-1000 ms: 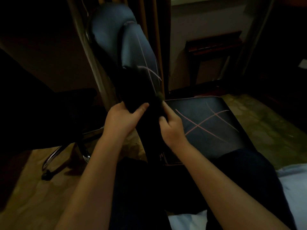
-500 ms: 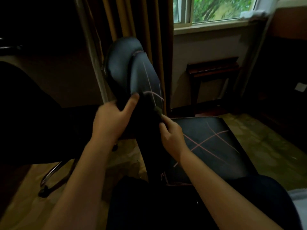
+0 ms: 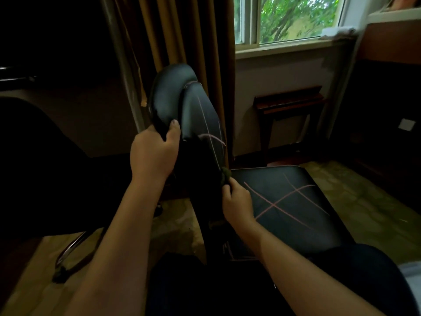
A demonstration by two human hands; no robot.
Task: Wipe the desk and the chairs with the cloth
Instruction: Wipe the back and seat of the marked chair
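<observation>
A black leather chair with pink stitched lines stands in front of me, its backrest [image 3: 193, 115] upright at the centre and its seat [image 3: 287, 201] to the right. My left hand [image 3: 155, 156] grips the left edge of the backrest, thumb on the front. My right hand [image 3: 237, 201] pinches a small dark green cloth [image 3: 225, 176] against the lower right edge of the backrest, where it meets the seat. Most of the cloth is hidden in my fingers.
A second dark chair [image 3: 34, 179] with a chrome base [image 3: 70, 252] stands at the left. Brown curtains [image 3: 189, 37] hang behind the backrest. A low wooden stand [image 3: 289, 103] sits under the window [image 3: 296, 19]. My dark-trousered legs [image 3: 227, 288] fill the bottom of the view.
My left hand has slid up the backrest's left edge and now grips it. My right hand with the cloth has stayed low at the right edge. The view has tilted upward.
</observation>
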